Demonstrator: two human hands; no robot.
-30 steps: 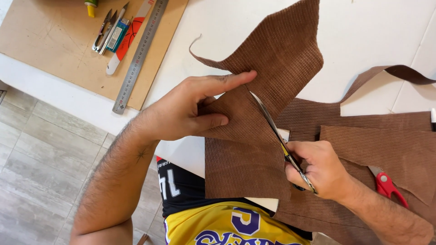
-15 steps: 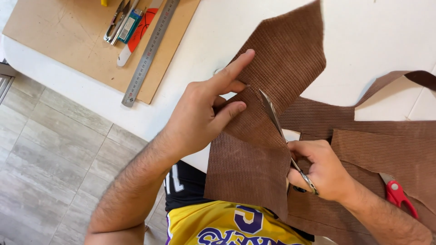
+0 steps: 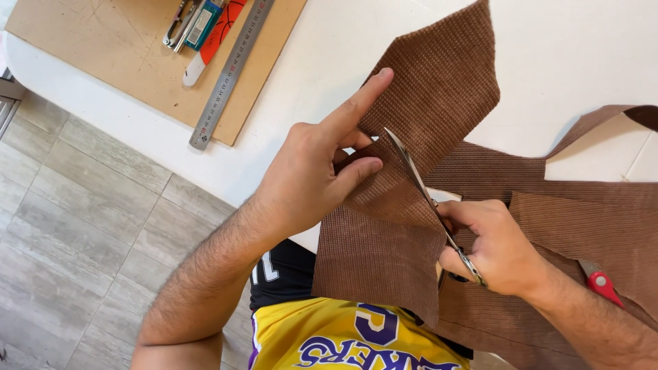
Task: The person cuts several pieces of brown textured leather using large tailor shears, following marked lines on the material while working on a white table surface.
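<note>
At the table edge (image 3: 171, 147), left hand (image 3: 312, 178) pinches brown fabric (image 3: 439, 89); right hand (image 3: 497, 247) grips scissors (image 3: 428, 199), apparently mid-cut.

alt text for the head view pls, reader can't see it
A right hand cuts brown ribbed fabric with metal scissors while the left hand steadies it over a white table. A steel ruler lies on a cardboard sheet.
</note>
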